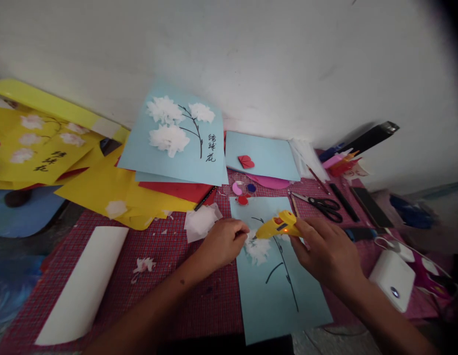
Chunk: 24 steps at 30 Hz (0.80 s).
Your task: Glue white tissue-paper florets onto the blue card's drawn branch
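My right hand [325, 246] is wrapped around a yellow hot glue gun [275, 226] with a small orange light glowing on its side. The gun's nozzle points down at a white tissue-paper flower [259, 252] on a light blue sheet [258, 305]. Black drawn branches run down that sheet. On the flower's left side is my left hand [225, 241], its fingertips pinched together by the petals; what they hold is too small to make out. More white flower shows partly behind the glue gun. Left of the sheet lies a stack of white tissue paper [202, 222].
A blue picture with white flowers [170, 140] leans against the wall. Yellow sheets [92, 192] and a white paper roll [84, 286] lie left. Black-handled scissors [325, 207], a white box [392, 280] and a cable are right. Paper scraps [143, 266] dot the checked cloth.
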### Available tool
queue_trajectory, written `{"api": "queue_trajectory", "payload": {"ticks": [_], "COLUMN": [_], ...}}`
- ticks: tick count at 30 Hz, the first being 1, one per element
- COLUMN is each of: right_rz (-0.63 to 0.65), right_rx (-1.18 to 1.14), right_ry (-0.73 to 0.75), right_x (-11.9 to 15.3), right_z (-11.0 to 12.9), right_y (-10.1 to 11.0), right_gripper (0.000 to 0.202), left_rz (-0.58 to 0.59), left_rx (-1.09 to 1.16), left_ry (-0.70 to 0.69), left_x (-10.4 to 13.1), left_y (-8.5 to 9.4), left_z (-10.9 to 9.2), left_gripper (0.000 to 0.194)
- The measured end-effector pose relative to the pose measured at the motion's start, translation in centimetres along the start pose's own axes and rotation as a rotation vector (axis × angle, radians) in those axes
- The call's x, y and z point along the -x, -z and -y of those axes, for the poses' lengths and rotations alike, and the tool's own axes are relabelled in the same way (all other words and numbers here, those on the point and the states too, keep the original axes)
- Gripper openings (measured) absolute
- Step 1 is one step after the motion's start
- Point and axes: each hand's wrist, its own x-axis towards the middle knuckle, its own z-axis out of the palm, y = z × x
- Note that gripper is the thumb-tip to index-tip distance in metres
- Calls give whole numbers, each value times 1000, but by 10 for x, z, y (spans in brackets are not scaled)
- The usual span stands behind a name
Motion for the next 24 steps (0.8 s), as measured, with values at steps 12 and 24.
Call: {"api": "queue_trajectory", "payload": {"ticks": [12, 24], "right_rz": [-49, -79], "right_rx": [-151, -689], "right_ry": [-296, -1325], "right_x": [21, 107], "right_z": [-3, 12], "right_y": [2, 4], "right_gripper": [28, 50], "left_rz": [16, 140], "left_rx": [82, -152], "left_ry": [25, -47], "left_x": [0, -10], "left_y": [5, 10], "left_z": [-3, -16], "left_gripper": [16, 20]}}
